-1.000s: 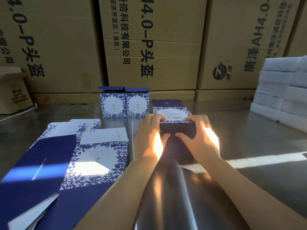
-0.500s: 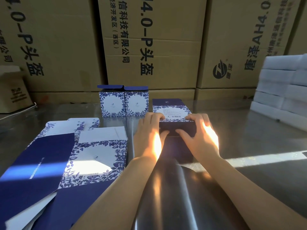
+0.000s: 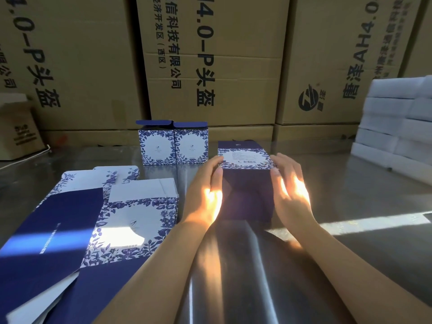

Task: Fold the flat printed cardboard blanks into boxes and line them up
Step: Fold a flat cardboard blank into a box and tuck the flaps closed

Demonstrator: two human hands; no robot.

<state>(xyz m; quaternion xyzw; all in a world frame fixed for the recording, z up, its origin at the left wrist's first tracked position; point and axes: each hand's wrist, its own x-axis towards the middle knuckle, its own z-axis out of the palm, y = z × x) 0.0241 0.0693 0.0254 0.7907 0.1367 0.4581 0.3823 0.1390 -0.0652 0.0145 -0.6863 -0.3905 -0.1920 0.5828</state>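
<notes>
Head view: the left hand (image 3: 205, 195) is lying flat against the left side of the half-folded box (image 3: 247, 183), its fingers nearly straight and close together, fingertips touching the box's upper left corner. The right hand (image 3: 289, 190) is pressing the right side likewise, fingers stretched out and slightly spread. Neither hand is curling round anything. The box is lying near the middle of the metal table (image 3: 350, 183), its dark blue end facing the person, its barcode panel facing up. 2 finished boxes (image 3: 173, 146) are standing touching each other, just far left of it. Flat blanks (image 3: 131, 220) are lying stacked at the near left. Brown cartons (image 3: 210, 66) are rising along the far side, and white foam blocks (image 3: 397, 127) are sitting stacked at the far right
</notes>
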